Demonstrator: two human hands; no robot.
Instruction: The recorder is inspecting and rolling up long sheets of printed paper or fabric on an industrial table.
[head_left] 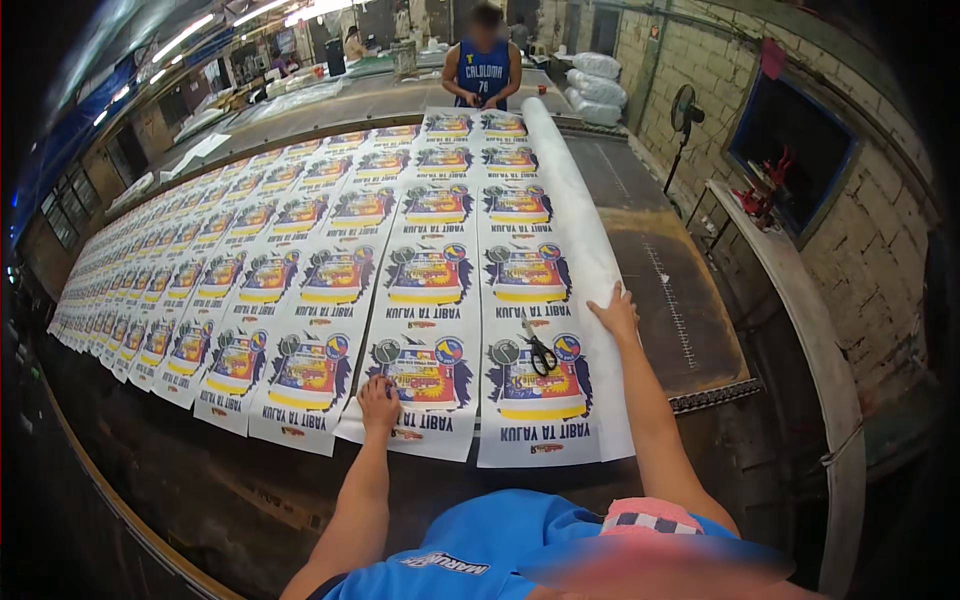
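Long white strips bearing repeated colourful prints lie side by side across the table. My left hand is closed, its fingers bunched at the left edge of a printed sheet, near that strip's front end. Further right, my right hand lies with fingers spread on a white roll that runs away from me along the rightmost printed strip. Black-handled scissors rest on this strip between my hands, their blades pointing away.
Across the table a person in a blue jersey stands at the strips' far end. Dark bare tabletop borders the roll on the right. A standing fan, stacked white bundles and a narrow ledge are along the right wall.
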